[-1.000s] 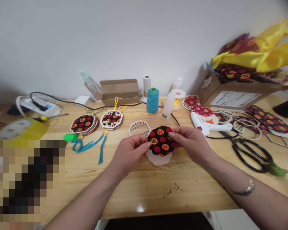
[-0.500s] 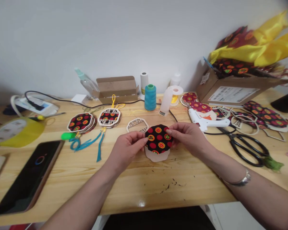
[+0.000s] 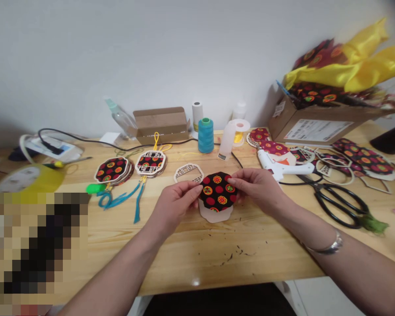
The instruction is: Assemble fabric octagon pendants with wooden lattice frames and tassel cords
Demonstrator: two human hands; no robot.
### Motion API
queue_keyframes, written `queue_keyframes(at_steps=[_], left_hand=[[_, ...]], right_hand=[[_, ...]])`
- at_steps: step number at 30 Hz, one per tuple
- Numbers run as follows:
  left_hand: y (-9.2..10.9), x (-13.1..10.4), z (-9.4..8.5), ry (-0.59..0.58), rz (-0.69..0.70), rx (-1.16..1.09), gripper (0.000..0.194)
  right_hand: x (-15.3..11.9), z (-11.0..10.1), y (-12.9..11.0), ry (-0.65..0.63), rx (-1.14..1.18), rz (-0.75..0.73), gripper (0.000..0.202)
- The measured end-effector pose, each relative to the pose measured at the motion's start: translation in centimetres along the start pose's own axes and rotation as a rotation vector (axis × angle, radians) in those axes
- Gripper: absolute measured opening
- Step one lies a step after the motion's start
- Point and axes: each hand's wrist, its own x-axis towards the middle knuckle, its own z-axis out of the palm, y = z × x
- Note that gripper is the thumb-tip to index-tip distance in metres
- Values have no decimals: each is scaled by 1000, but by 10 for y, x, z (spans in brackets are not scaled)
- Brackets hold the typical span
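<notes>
Between my two hands is a black fabric piece (image 3: pixel 219 192) with red dots and orange flowers, cut to a scalloped outline. My left hand (image 3: pixel 182 197) pinches its left edge, thumb on top. On the opposite edge my right hand (image 3: pixel 252 186) pinches it the same way. Under the fabric a pale scalloped backing piece (image 3: pixel 216 215) shows along the near side; whether the two are stuck together I cannot tell. Just behind my left hand lies a wooden lattice frame (image 3: pixel 188 172). A finished-looking stack of lattice pieces (image 3: pixel 151 163) with yellow loops and a blue tassel sits farther left.
A white glue gun (image 3: pixel 285 166) and black-handled scissors (image 3: pixel 344 205) lie to the right. Behind stand a blue thread spool (image 3: pixel 206 136) and an open cardboard box (image 3: pixel 161 125). A large box (image 3: pixel 316 125) of fabrics is at back right. Yellow tape (image 3: pixel 29 177) is at left; pixelation covers the lower left.
Both hands keep their pinch on the fabric piece, which shows hardly any movement over the backing. The camera view has shifted slightly.
</notes>
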Motion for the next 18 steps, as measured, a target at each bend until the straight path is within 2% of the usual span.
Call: queue_keyframes(at_steps=[5, 13, 18], left_hand=[[1, 0, 3, -4, -15, -36, 22], [1, 1, 2, 105, 4, -111, 23], [3, 0, 3, 80, -12, -115, 22]], right_hand=[[0, -1, 2, -53, -38, -47, 34], [1, -7, 4, -153, -69, 25, 36], [1, -6, 4, -132, -23, 45, 33]])
